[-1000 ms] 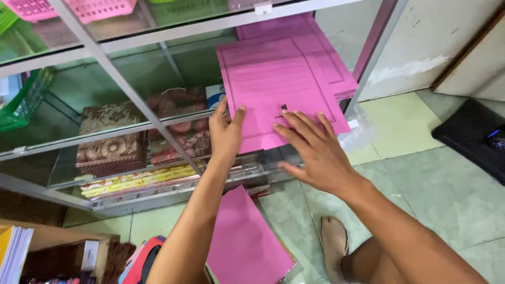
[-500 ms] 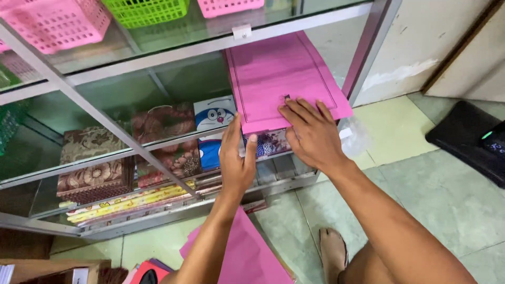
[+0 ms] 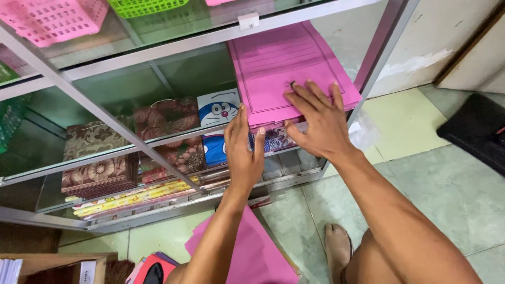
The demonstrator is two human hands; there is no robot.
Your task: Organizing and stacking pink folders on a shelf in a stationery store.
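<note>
A stack of pink paper folders (image 3: 286, 66) lies on the middle glass shelf (image 3: 173, 138) of a glass-and-metal display cabinet. My right hand (image 3: 315, 121) rests flat on the top folder near its front edge, fingers spread. My left hand (image 3: 243, 150) is upright against the stack's left front edge, palm toward the folders. More pink folders (image 3: 258, 252) lie on my lap below my left forearm.
Patterned bags (image 3: 97, 158) and a blue cartoon-cat bag (image 3: 216, 126) sit left of the folders. Rolls of wrapping paper (image 3: 131, 197) lie on the bottom shelf. Pink (image 3: 52, 18) and green (image 3: 147, 6) plastic baskets stand on top. A dark mat (image 3: 473, 131) lies on the tiled floor at right.
The pink folder stack has slid deeper onto the shelf under my hands. My left hand moved from the stack's lower edge to its left front edge. The view shifted closer.
</note>
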